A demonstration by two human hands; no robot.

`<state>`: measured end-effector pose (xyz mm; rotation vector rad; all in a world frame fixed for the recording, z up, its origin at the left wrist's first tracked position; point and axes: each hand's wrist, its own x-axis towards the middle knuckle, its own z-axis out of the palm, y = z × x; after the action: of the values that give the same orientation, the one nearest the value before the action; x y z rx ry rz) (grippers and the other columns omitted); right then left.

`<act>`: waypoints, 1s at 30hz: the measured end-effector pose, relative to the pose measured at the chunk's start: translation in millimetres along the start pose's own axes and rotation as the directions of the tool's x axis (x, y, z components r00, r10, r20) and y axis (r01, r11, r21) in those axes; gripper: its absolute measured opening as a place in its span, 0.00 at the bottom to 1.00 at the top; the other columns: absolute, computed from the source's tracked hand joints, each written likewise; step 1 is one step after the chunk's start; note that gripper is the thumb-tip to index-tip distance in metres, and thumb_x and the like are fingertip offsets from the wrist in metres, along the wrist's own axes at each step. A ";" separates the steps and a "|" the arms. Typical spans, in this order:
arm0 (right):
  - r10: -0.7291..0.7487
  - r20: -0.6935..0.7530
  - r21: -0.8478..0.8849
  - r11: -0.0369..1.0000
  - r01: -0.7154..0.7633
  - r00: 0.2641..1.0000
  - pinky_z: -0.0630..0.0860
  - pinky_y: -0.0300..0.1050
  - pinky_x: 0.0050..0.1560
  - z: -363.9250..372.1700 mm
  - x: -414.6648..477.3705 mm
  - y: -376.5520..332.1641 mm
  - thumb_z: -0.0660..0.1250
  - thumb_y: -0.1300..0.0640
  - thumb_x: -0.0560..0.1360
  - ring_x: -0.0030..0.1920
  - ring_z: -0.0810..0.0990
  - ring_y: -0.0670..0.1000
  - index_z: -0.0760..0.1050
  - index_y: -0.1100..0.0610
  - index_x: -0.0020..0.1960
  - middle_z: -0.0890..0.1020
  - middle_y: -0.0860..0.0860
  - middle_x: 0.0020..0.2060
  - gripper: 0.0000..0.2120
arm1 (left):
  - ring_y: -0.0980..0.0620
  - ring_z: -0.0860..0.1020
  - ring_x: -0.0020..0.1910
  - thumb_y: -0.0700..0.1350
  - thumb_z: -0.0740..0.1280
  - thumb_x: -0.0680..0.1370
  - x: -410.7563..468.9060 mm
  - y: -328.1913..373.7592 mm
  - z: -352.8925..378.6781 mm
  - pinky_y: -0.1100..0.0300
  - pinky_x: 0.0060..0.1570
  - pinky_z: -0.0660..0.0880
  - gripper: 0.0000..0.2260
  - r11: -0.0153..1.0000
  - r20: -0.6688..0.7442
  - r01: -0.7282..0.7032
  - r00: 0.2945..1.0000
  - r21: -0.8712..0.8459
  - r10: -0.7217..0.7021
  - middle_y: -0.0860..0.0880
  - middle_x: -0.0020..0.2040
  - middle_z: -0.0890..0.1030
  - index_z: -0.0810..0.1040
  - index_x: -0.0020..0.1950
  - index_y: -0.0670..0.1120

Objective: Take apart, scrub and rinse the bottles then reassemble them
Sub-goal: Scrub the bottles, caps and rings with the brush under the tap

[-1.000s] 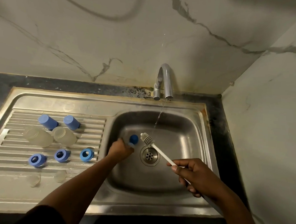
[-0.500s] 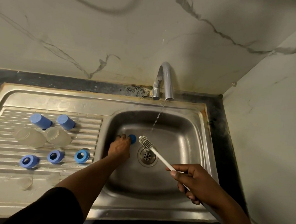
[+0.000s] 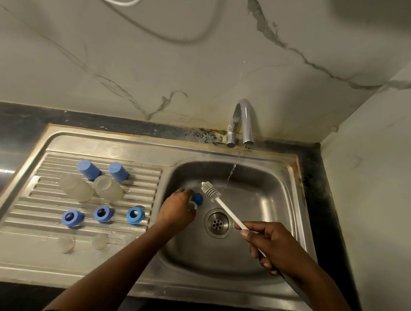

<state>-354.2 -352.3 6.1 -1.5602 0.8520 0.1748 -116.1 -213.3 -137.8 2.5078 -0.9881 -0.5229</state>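
While bottle bodies and blue collars lie on the drainboard well left of the fingers, left hand grips a blue bottle part at its fingertips. Brush head sits just right of it, apart; right hand pinches the handle. Scrub step, I'd say. Next: bristles onto the part.

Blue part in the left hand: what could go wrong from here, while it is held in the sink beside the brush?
1. The left hand grips the small blue part above the basin; it may slip and fall near the drain.
2. The water stream falls behind the brush, so rinsing may miss the part.
3. The left forearm passes near two clear pieces on the drainboard and may knock them.
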 end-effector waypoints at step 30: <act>-0.180 0.012 -0.045 0.983 0.181 0.984 0.64 0.39 0.25 40.6 -17.4 -13.7 0.68 0.52 0.84 0.24 0.69 0.49 0.84 0.42 0.62 0.79 0.54 0.30 0.10 | 0.50 0.86 0.48 0.47 0.73 0.82 -90.8 -31.5 -100.2 0.54 0.49 0.85 0.07 0.501 -0.026 0.125 0.959 -0.857 -0.284 0.50 0.46 0.88 0.84 0.60 0.54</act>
<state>-343.7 -309.2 18.7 -1.6701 0.7003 0.0698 -113.0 -106.0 -49.9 1.6937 -0.2114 -0.6512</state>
